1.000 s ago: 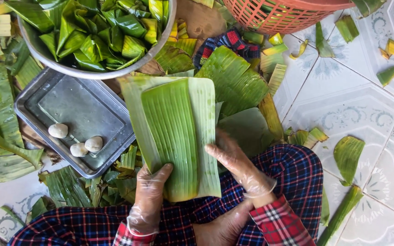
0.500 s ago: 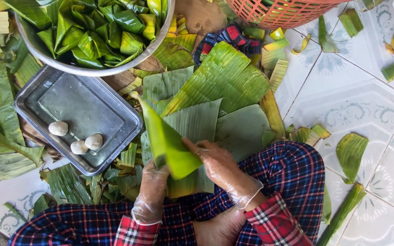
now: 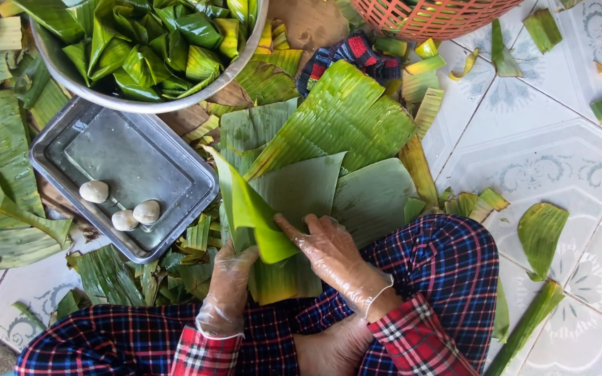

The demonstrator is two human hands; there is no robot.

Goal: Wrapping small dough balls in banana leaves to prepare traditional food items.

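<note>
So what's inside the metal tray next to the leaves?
The metal tray holds three pale round dough balls near its front corner, the rest bare. What lies under the tray is hidden.

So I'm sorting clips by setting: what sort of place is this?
Probably a home floor or yard used for food wrapping. The person sits on a patterned tiled floor, folding a banana leaf, beside a metal tray of dough balls and a bowl of folded leaf parcels.
</note>
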